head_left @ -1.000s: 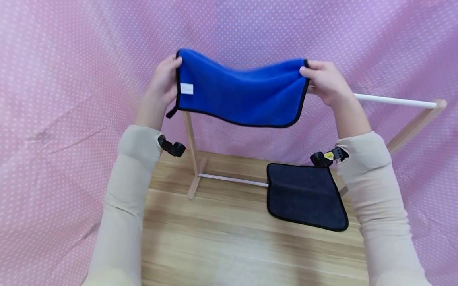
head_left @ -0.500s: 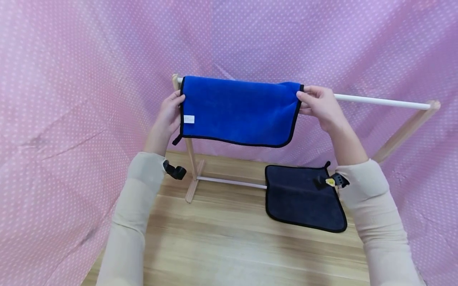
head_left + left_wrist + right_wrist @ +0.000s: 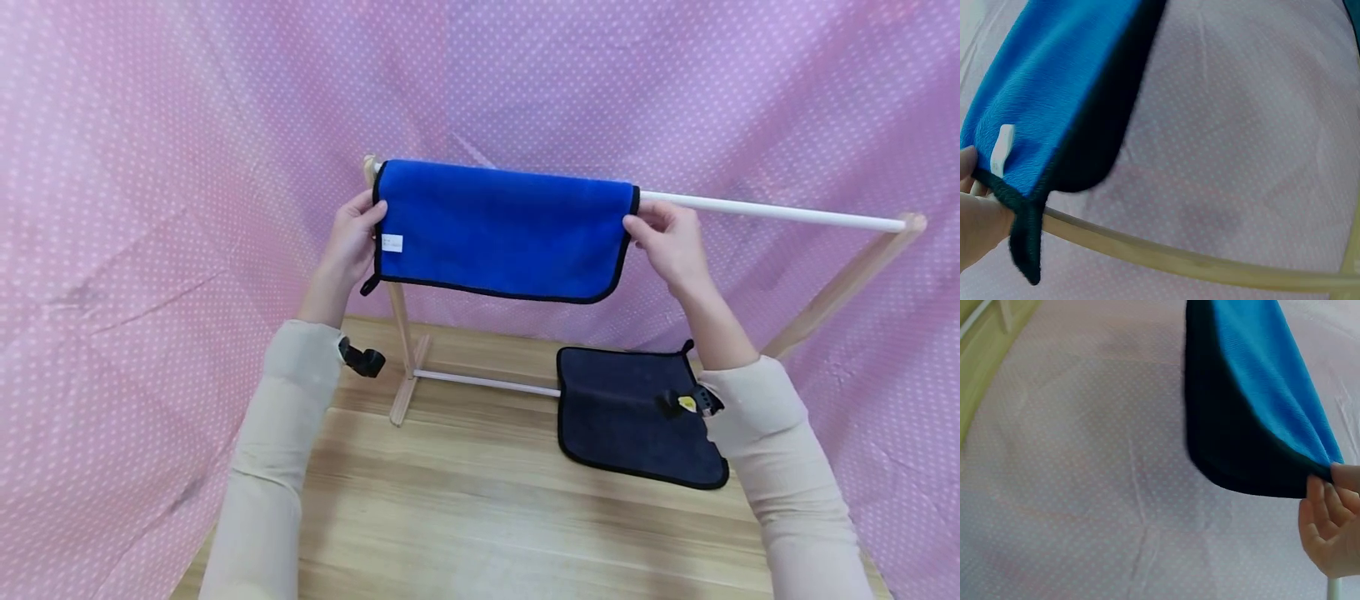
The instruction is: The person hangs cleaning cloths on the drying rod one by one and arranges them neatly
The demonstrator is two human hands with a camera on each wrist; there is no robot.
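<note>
- The blue towel [image 3: 502,229] is draped over the white rod [image 3: 772,212] of the wooden rack [image 3: 401,333], at the rod's left end, so the hanging looks largely done.
- The left hand [image 3: 351,242] pinches the towel's left edge just above the black loop and white label, fingers curled on the black trim.
- The right hand [image 3: 667,242] pinches the towel's right edge just below the rod, fingertips closed on the trim.
- From the wrist views, the towel hangs in two layers with the dark underside behind the blue face, and both hands have hold of it.
- What seems left for this towel: evening its hang and letting go.
- A dark towel [image 3: 637,417] lies flat on the wooden table [image 3: 480,517], partly over the rack's lower bar, not yet hung; the right stretch of rod is bare.
</note>
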